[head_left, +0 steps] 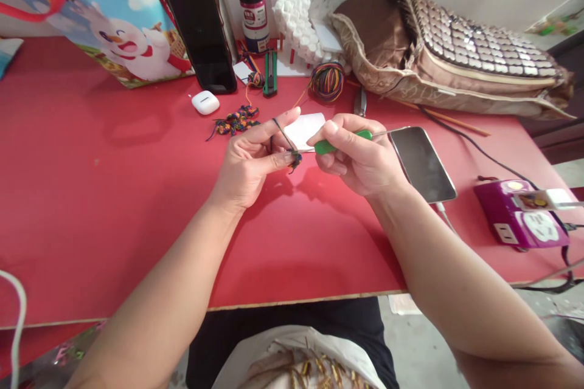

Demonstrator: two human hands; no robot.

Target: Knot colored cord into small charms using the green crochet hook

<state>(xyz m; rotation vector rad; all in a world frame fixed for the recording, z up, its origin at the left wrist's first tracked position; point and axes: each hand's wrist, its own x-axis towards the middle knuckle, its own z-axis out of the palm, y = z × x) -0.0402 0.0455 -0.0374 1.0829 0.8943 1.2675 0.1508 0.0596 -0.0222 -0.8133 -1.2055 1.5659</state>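
Observation:
My left hand [250, 164] pinches a small dark multicoloured crochet piece [295, 161] between thumb and finger, with a strand of yarn looped over the raised index finger. Close on its right, my right hand [360, 155] grips a crochet hook [325, 146] by its green handle; the thin metal shaft points toward the crochet piece. Whether the hook tip sits in a stitch is too small to tell. Behind the hands lies a white paper [305, 130]. A finished-looking multicoloured crochet strip [235, 121] rests beyond my left hand, near a ball of multicoloured yarn [326, 81].
On the red table [114, 194] stand a black phone [198, 30], a white earbud case [205, 102], a green cutter [270, 73] and a jar [253, 18]. To the right are a tablet-like phone [424, 163], a purple power strip [520, 213] and a brown cushion [456, 55]. A printed bag [132, 24] is at the back left.

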